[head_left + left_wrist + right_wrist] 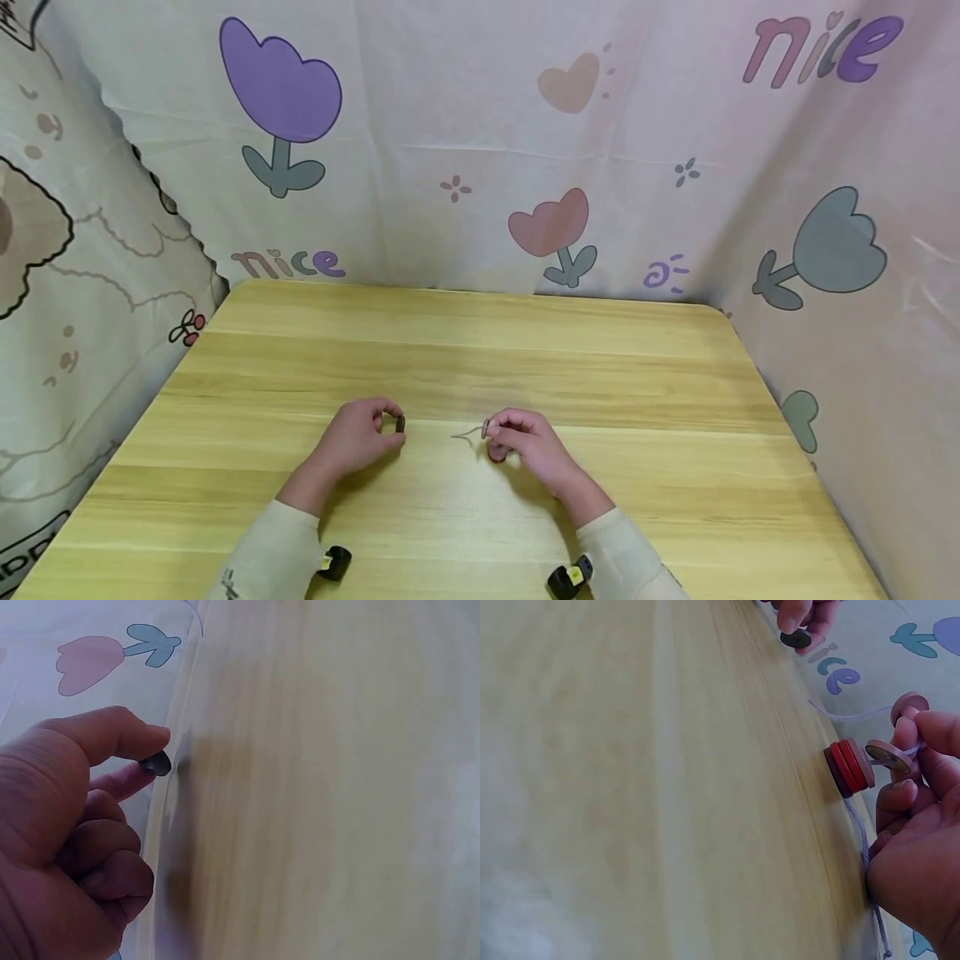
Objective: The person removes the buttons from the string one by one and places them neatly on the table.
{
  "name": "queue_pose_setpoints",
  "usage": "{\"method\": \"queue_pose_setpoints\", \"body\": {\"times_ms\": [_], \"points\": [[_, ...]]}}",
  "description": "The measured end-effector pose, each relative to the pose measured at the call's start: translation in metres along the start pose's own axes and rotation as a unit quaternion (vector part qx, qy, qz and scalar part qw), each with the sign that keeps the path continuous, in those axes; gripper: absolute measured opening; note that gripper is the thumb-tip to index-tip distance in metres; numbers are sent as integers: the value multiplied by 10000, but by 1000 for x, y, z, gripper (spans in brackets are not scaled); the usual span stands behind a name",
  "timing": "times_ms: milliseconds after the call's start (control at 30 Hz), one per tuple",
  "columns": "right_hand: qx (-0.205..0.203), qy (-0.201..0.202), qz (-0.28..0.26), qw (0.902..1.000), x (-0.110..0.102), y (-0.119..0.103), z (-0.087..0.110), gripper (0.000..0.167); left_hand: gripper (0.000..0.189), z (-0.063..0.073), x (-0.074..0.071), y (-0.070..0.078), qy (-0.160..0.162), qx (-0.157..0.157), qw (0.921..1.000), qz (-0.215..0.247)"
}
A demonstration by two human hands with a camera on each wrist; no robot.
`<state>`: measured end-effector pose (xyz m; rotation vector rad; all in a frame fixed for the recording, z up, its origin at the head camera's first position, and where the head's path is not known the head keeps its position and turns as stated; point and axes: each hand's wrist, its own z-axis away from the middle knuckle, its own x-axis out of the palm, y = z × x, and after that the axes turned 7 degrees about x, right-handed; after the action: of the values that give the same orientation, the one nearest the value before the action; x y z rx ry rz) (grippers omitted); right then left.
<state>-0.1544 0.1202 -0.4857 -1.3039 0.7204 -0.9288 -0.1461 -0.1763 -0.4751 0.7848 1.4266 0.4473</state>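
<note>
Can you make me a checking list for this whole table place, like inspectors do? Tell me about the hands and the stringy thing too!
Surface: wood-grain table.
Job's things: one loose dark disc; a pale cord carrying brown and red discs, some bunched together.
Clutter: nothing seen.
Grippers: left hand pinches the dark disc; right hand pinches the cord near its discs. Each wrist has a black device.
Cables: nothing seen.
Surroundings: pale cloth printed with flowers, hearts and "nice".
</note>
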Motion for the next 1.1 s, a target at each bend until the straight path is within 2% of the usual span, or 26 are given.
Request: {"method": "queue_pose_setpoints", "body": {"times_ms": [467,800,1100], "points": [[-76,-62,-54,9999,0,-1,-1,19,26,1,1,2,-70,-123,9999,-25],[15,-35,-38,10000,-1,0,2,19,27,2,5,2,-94,-197,9998,-16],[28,-44,33,10000,-1,-1,1,19,28,3,2,4,-109,-193,9998,-25]]}}
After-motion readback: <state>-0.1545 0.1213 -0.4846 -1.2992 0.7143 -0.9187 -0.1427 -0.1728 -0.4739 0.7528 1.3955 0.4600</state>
